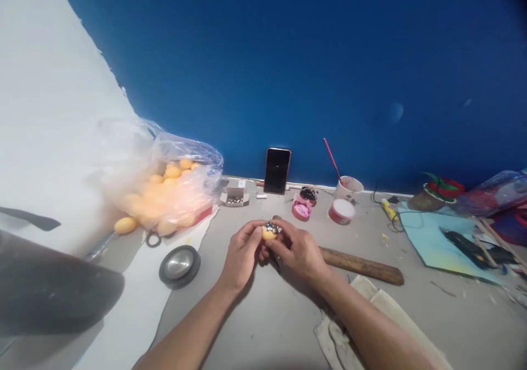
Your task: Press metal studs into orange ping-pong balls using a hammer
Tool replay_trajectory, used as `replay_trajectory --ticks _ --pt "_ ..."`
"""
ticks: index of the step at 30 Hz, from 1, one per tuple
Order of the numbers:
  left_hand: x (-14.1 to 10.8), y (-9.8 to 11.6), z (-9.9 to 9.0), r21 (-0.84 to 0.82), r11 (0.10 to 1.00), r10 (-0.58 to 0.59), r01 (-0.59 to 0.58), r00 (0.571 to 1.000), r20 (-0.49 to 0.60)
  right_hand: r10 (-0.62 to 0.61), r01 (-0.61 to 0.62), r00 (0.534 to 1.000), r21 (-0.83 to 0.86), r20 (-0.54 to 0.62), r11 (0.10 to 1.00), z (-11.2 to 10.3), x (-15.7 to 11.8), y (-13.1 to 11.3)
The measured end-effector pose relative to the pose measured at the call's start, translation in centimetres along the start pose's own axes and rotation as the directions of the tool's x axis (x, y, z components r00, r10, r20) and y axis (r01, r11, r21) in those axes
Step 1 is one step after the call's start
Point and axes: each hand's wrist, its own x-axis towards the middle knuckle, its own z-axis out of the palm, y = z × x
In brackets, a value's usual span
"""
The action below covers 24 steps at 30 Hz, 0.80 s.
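Note:
Between both hands is a small yellow egg-shaped ball [269, 234], with shiny silver pieces covering its top. My left hand [242, 252] grips it from the left, thumb along the near side. From the right, the fingers and thumb of my right hand [302, 249] close on the same ball near the silver pieces. Some fingertips are hidden beneath it. Just behind the right hand lies a hammer-like tool with a wooden handle [362, 264]; its head is mostly covered by the hand. A small open box [235, 197] of silver pieces stands beyond the left hand.
A clear plastic bag [187, 145] of yellow balls fills the left back. A phone [277, 171] leans on the blue wall. Nearby are a round metal-centred disc [179, 265], a white cup [349, 186], a red tub [341, 211] and a cloth [391, 309]. A dark cylinder [53, 285] occupies the left foreground.

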Motion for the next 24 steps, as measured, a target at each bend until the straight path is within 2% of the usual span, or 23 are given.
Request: replay_trajectory --ticks 3,6,9,12,18,21,24 --pt "-0.2 0.3 0.1 0.025 0.999 0.024 -0.024 1.0 -0.013 -0.024 0.024 0.999 0.0 -0.027 1.0 0.0 0.0 0.2" --pt "-0.3 1.0 0.1 0.119 0.99 0.081 -0.073 0.994 -0.069 -0.094 0.093 0.994 -0.023 -0.049 0.995 0.1 0.2 0.5" --pt "-0.3 2.0 -0.2 0.201 0.97 0.17 -0.139 0.975 -0.145 -0.16 0.158 0.985 -0.035 -0.07 0.987 0.3 0.3 0.7" --pt "-0.4 3.1 -0.3 0.189 0.962 0.234 -0.197 0.952 -0.195 -0.191 0.188 0.978 -0.037 -0.08 0.981 0.4 0.3 0.9" --pt "-0.9 3.6 0.4 0.228 0.962 0.167 -0.148 0.984 -0.066 -0.257 0.253 0.962 -0.05 -0.092 0.966 0.4 0.3 1.2" --pt "-0.9 3.2 0.6 0.259 0.949 0.202 -0.18 0.978 -0.061 -0.295 0.289 0.951 -0.071 -0.096 0.955 0.4 0.3 1.4" --pt "-0.6 2.9 0.4 0.212 0.965 0.173 -0.153 0.982 -0.078 -0.324 0.318 0.942 -0.075 -0.088 0.945 0.4 0.5 1.5"
